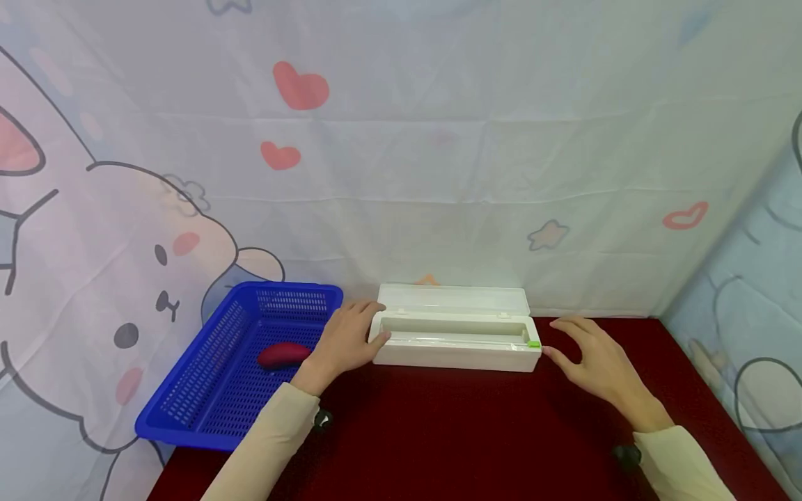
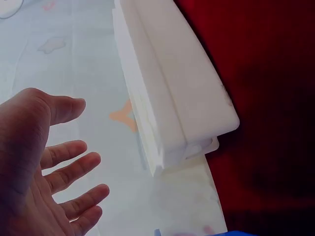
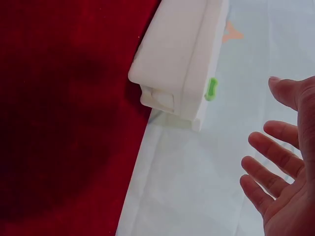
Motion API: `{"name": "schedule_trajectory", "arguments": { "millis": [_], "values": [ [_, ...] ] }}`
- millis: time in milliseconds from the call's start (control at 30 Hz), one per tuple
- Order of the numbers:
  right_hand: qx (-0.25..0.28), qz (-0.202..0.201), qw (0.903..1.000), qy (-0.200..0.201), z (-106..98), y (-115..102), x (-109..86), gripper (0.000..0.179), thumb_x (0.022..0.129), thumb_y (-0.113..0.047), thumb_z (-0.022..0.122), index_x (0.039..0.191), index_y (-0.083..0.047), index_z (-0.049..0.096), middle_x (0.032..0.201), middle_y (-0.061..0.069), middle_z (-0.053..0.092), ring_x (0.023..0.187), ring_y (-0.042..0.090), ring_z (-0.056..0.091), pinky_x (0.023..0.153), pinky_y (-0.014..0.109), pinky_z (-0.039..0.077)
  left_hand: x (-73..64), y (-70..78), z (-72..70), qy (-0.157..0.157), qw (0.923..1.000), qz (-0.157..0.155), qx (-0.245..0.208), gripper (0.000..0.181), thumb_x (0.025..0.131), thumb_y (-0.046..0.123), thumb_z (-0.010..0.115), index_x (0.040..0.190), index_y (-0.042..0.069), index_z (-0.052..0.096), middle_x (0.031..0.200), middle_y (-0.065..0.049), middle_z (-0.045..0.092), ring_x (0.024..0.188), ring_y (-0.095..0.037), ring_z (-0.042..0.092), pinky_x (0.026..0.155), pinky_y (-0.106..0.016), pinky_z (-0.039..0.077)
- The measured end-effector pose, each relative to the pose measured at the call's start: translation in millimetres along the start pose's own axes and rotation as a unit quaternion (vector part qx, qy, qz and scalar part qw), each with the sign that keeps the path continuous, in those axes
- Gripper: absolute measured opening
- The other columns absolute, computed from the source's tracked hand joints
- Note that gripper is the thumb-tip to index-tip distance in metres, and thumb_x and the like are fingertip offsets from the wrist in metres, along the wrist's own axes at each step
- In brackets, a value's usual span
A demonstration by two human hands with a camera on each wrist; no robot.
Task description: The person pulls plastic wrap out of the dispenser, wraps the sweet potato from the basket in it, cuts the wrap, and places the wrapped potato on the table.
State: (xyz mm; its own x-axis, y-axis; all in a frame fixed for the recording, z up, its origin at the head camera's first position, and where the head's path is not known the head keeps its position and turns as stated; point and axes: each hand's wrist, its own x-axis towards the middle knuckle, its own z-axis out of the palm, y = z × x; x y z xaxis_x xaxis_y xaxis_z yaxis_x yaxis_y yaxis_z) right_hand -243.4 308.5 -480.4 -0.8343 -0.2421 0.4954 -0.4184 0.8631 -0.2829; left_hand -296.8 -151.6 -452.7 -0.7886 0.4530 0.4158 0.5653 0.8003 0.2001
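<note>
A long white cling film dispenser [image 1: 464, 356] lies on the dark red table, its lid [image 1: 454, 300] lifted back against the wall cloth. Inside its trough shows a pale roll [image 1: 454, 337]. A small green slider cutter [image 1: 534, 344] sits at the right end of its front edge, and this cutter [image 3: 211, 89] also shows in the right wrist view. My left hand [image 1: 346, 336] is at the dispenser's left end, fingers spread and relaxed. Just off the right end is my right hand [image 1: 594, 358], thumb and fingers apart with nothing between them.
To the left stands a blue plastic basket [image 1: 182, 440] with a dark red, elongated object [image 1: 283, 355] in it, partly overlapped by my left forearm. A printed cloth [image 1: 438, 174] hangs right behind the red table [image 1: 464, 431], and another stretch of cloth borders it on the right.
</note>
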Motion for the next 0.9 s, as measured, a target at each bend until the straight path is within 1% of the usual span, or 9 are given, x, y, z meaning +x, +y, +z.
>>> {"name": "schedule_trajectory", "arguments": {
  "millis": [100, 233, 400, 467, 533, 700, 900],
  "values": [
    [0.004, 0.001, 1.0, 0.0, 3.0, -0.8, -0.5, 0.049, 0.091, -0.027, 0.085, 0.131, -0.001, 0.071, 0.134, 0.02, 0.068, 0.126, 0.043, 0.062, 0.1, 0.064, 0.053, -0.6, 1.2, 3.5, 0.01, 0.9999, 0.002, 0.0, 0.047, 0.095, 0.031, 0.078, 0.132, 0.006, 0.069, 0.132, -0.014, 0.071, 0.124, -0.04, 0.064, 0.104, -0.06, 0.052],
    [0.008, 0.002, 1.0, -0.001, 8.2, -1.9, -1.4, 0.047, 0.091, -0.023, 0.086, 0.129, -0.002, 0.071, 0.133, 0.018, 0.068, 0.125, 0.042, 0.063, 0.098, 0.064, 0.055, -0.6, 3.9, 7.4, 0.007, 1.0, -0.001, 0.001, 0.046, 0.094, 0.031, 0.079, 0.131, 0.006, 0.069, 0.13, -0.014, 0.072, 0.121, -0.04, 0.066, 0.104, -0.058, 0.051],
    [0.009, -0.003, 1.0, 0.003, 15.0, -2.6, -2.2, 0.045, 0.09, -0.022, 0.087, 0.127, -0.001, 0.072, 0.131, 0.017, 0.069, 0.122, 0.041, 0.065, 0.095, 0.062, 0.057, -0.8, 6.2, 11.5, 0.004, 1.0, -0.006, 0.002, 0.045, 0.093, 0.031, 0.08, 0.131, 0.008, 0.07, 0.128, -0.013, 0.074, 0.118, -0.039, 0.068, 0.098, -0.057, 0.055],
    [0.009, -0.005, 0.9999, 0.004, 17.5, -2.5, -2.6, 0.045, 0.089, -0.022, 0.087, 0.126, -0.001, 0.072, 0.13, 0.017, 0.07, 0.121, 0.041, 0.065, 0.095, 0.062, 0.057, -0.4, 7.0, 13.4, 0.001, 1.0, -0.009, 0.003, 0.044, 0.094, 0.031, 0.08, 0.131, 0.008, 0.07, 0.128, -0.012, 0.073, 0.118, -0.039, 0.068, 0.098, -0.057, 0.055],
    [0.009, -0.009, 0.9999, 0.005, 20.2, -2.8, -2.7, 0.045, 0.088, -0.021, 0.088, 0.125, -0.001, 0.073, 0.129, 0.016, 0.07, 0.121, 0.04, 0.065, 0.095, 0.061, 0.057, -0.6, 7.5, 15.3, -0.009, 0.9998, -0.016, 0.006, 0.045, 0.094, 0.032, 0.08, 0.132, 0.009, 0.07, 0.129, -0.012, 0.073, 0.119, -0.038, 0.068, 0.099, -0.056, 0.055],
    [0.016, -0.02, 0.9996, 0.008, 26.3, -5.0, -2.5, 0.044, 0.087, -0.018, 0.089, 0.124, 0.0, 0.073, 0.127, 0.015, 0.07, 0.12, 0.039, 0.066, 0.095, 0.06, 0.058, -2.4, 8.6, 19.0, -0.028, 0.9991, -0.031, 0.011, 0.046, 0.092, 0.032, 0.084, 0.13, 0.009, 0.072, 0.128, -0.012, 0.073, 0.121, -0.038, 0.066, 0.1, -0.056, 0.055],
    [0.017, -0.025, 0.9995, 0.012, 33.7, -6.0, -3.8, 0.04, 0.087, -0.017, 0.089, 0.121, -0.001, 0.075, 0.126, 0.015, 0.071, 0.117, 0.038, 0.067, 0.092, 0.058, 0.059, -1.9, 8.7, 23.8, -0.028, 0.999, -0.026, 0.025, 0.044, 0.09, 0.03, 0.086, 0.126, 0.009, 0.074, 0.128, -0.012, 0.073, 0.118, -0.039, 0.066, 0.096, -0.057, 0.056]
  ]
}}
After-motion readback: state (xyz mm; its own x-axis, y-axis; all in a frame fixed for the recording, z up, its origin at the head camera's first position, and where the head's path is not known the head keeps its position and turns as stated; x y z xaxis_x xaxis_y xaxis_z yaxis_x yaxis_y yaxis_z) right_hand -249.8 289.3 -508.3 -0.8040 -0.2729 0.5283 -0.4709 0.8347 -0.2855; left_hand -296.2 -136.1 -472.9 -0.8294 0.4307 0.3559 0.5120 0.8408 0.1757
